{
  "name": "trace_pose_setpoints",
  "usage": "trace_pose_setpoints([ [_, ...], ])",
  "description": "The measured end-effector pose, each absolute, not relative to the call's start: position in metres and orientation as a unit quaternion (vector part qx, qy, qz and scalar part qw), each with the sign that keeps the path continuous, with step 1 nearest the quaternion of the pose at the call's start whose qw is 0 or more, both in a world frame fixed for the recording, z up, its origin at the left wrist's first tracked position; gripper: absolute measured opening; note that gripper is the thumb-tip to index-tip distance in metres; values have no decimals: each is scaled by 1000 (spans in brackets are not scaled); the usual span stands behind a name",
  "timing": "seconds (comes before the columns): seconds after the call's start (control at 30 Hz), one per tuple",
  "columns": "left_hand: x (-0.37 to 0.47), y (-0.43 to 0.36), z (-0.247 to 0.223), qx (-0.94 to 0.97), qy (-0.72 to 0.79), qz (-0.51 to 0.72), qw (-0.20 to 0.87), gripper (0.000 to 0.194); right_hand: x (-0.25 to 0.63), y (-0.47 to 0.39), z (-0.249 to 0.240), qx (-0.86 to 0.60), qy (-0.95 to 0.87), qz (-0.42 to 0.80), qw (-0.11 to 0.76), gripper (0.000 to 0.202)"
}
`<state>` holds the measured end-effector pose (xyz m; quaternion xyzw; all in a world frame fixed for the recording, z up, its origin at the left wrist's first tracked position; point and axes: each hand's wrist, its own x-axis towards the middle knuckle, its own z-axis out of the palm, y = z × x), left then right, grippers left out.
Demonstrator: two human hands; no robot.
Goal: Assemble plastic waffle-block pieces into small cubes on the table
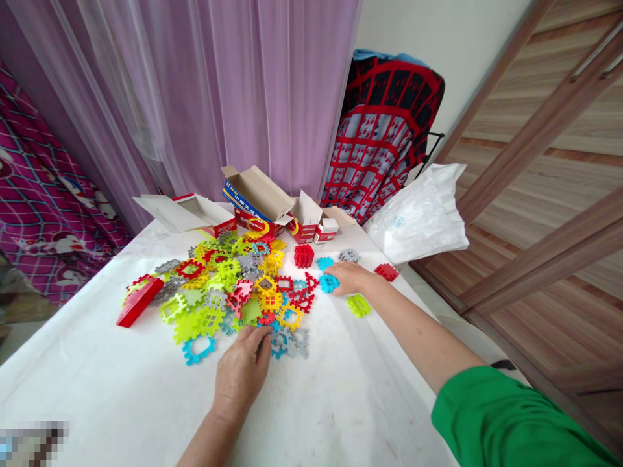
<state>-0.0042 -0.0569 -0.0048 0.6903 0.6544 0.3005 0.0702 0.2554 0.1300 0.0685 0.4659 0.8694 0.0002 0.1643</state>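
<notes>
A heap of interlocking plastic building tiles (251, 312), with notched edges in yellow, lime, red, grey and blue, lies on the white-covered table. My left hand (242, 366) is at the near edge of this heap, fingers curled in a pinch; what they hold, if anything, is hidden. Off to the right, my right hand (349, 279) is closed on a blue tile (329, 283) with a window-like grid. Just behind it sits another blue tile (324, 263). Around this hand are a red tile stack (304, 255), grey tiles (349, 255), lime tiles (359, 305) and red tiles (386, 272).
Opened cardboard boxes stand along the back, among them a blue one (257, 194) and a small red-and-white one (326, 229). A red box-like piece (140, 302) leans at the heap's left. A white plastic bag (419, 214) hangs at the back right corner.
</notes>
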Motion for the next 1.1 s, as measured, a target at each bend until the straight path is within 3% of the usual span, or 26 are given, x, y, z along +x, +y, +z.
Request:
trace_pose_setpoints([
  [0.37, -5, -56, -6, 694, 652, 298, 65, 25, 254, 131, 68, 467, 868, 2, 167, 48],
  [0.63, -4, -57, -4, 689, 655, 301, 72, 23, 251, 130, 68, 472, 864, -3, 177, 61],
  [1.1, -4, -57, -3, 691, 656, 296, 71, 24, 250, 128, 66, 473, 861, 7, 185, 54],
])
